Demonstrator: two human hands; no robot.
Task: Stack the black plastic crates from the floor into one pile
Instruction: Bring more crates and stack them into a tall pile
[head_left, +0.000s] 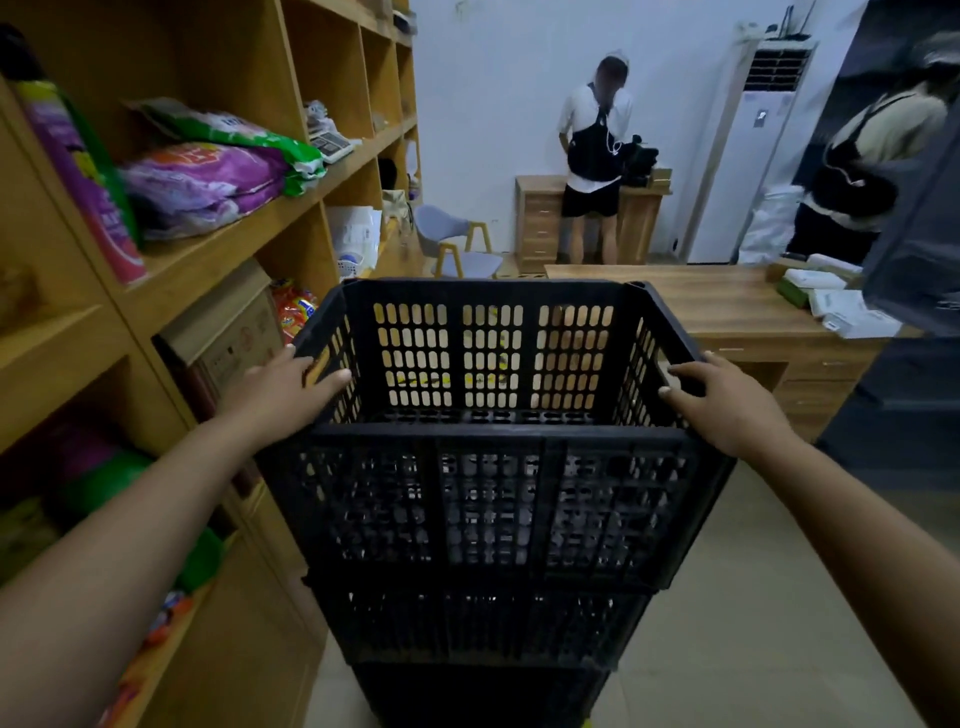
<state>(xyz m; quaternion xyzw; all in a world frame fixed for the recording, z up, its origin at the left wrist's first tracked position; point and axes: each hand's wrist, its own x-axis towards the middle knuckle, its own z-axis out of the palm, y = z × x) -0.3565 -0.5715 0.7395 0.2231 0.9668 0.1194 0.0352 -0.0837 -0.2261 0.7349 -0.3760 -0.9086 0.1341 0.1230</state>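
A black slotted plastic crate (488, 499) is the top one of a pile in front of me. Under it a second black crate (478, 623) and a third black crate (478, 693) go down to the floor. My left hand (283, 387) grips the top crate's left rim, fingers curled over the edge. On the right rim my right hand (724, 402) holds the same crate, thumb inside. The top crate is empty and sits level on the pile.
Wooden shelving (218, 249) with bagged goods runs close along my left. A wooden desk (727, 312) stands behind the pile to the right. One person (595, 156) stands at the far wall, another person (872, 156) at the right. Bare floor (727, 623) lies to the right.
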